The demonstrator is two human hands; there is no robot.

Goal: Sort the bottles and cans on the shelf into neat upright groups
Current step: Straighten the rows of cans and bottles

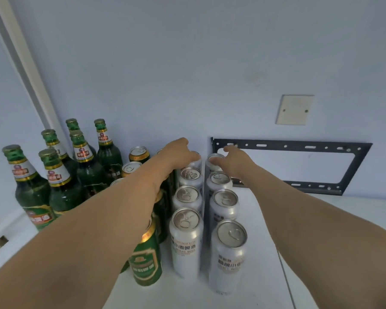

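Note:
Several green glass bottles (60, 181) stand upright at the left of the white shelf (265, 264). Beside them stand green cans (146, 262), partly hidden under my left forearm. Two rows of white cans (185, 239) run from the front to the wall. My left hand (178, 152) is closed over the rearmost white can (195, 162) of the left row. My right hand (234, 162) rests its fingers on the top of the rearmost white can (214, 162) of the right row. All cans and bottles that show stand upright.
A black metal bracket frame (292, 166) leans against the wall at the back right of the shelf. A beige blank plate (294, 109) is fixed to the wall above it. A white trim strip (25, 70) runs up the left corner.

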